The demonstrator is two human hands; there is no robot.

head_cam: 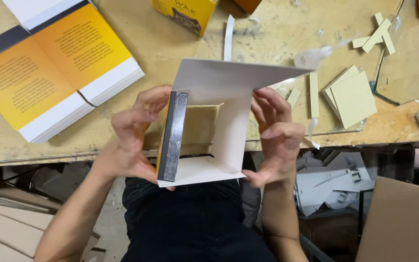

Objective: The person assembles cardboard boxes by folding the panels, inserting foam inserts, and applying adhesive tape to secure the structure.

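A half-folded white card box [219, 121] with one dark side panel is held above the worktop [170, 43] edge. The left hand [132, 140] grips the dark side, the right hand [277, 140] the opposite wall. Stacked orange-and-white printed sheets [54, 68] lie left.

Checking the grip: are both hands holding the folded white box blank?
Yes: the left hand grips the box blank at its dark side panel, and the right hand holds the opposite side.
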